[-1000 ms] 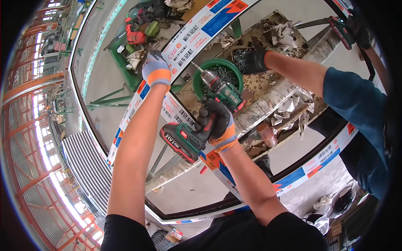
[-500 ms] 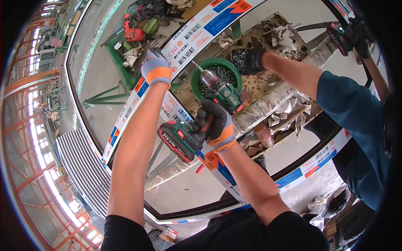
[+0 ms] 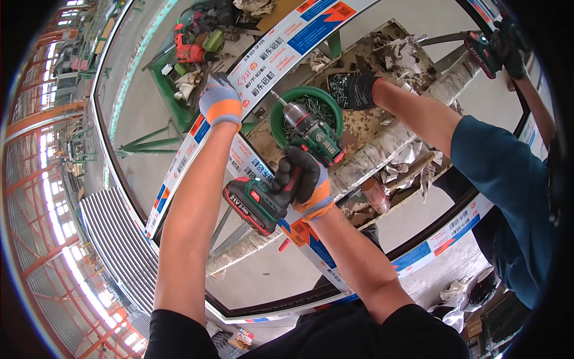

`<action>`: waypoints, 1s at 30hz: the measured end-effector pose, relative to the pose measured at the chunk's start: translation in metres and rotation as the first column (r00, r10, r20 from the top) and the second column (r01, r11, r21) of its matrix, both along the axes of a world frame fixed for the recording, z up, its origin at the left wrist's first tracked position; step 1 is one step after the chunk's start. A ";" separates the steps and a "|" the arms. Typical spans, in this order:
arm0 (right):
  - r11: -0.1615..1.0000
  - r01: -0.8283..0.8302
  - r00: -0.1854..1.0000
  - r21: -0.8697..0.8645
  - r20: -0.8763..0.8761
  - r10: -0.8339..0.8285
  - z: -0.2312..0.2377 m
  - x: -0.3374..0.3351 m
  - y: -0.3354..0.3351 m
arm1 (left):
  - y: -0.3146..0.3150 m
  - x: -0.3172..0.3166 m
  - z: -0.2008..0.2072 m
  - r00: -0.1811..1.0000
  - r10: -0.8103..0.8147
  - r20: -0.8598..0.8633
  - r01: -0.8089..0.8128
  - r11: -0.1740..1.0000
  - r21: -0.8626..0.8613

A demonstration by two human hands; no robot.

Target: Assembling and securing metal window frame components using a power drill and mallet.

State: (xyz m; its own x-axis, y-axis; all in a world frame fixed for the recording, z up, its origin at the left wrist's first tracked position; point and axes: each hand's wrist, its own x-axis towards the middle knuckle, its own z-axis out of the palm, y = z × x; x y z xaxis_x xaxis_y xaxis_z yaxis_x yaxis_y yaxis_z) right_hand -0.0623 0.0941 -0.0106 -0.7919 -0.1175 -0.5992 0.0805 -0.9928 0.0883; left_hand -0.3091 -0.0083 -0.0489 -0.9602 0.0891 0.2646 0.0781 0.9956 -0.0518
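A green and black cordless drill is held by my right hand, its fingers wrapped round the handle. The drill's bit points up and left, over a green bowl of screws. My left hand, in a grey glove with an orange cuff, lies closed on the far left part of a film-covered aluminium frame. What its fingers hold, if anything, is hidden. To the right, a co-worker's black-gloved hand reaches into a small box of screws.
The co-worker's other hand holds a second drill. A red power tool lies among clutter on a green stand. Below the frame are a stained worktable, a paper-wrapped beam and a ribbed panel stack.
My right hand and the drill have shifted slightly left and down. The co-worker's hand at the screw box has turned a little and shows more of its back. My left hand barely moves.
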 end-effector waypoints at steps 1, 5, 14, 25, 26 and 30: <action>1.000 0.001 1.000 0.012 0.002 -0.001 0.000 0.000 0.000 | 0.002 0.001 0.000 0.999 0.025 0.038 -0.025 1.000 -0.017; 1.000 0.006 1.000 -0.022 0.000 -0.006 0.000 0.001 -0.001 | 0.002 0.004 0.001 0.997 -0.054 -0.056 0.057 0.996 0.065; 1.000 -0.013 1.000 -0.025 0.021 0.014 0.000 0.000 0.002 | 0.002 0.001 0.000 0.996 -0.059 -0.062 0.061 0.998 0.023; 1.000 -0.008 1.000 -0.013 0.005 0.008 -0.004 -0.009 0.001 | 0.000 0.003 -0.002 0.991 -0.112 -0.078 0.115 0.993 0.027; 0.999 -0.003 1.000 -0.049 0.008 0.004 -0.005 -0.010 0.001 | -0.001 0.002 -0.002 0.991 -0.112 -0.078 0.114 0.993 0.026; 0.996 0.010 1.000 -0.090 -0.001 -0.010 -0.002 -0.010 0.000 | -0.009 -0.004 -0.008 0.996 -0.077 -0.034 0.072 0.991 -0.114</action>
State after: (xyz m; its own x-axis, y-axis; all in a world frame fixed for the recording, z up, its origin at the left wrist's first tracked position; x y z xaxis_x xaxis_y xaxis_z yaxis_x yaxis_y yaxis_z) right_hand -0.0723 0.0941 -0.0129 -0.7942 -0.1631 -0.5854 0.0712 -0.9816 0.1769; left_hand -0.3130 -0.0176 -0.0570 -0.9393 0.1915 0.2847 0.1478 0.9747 -0.1680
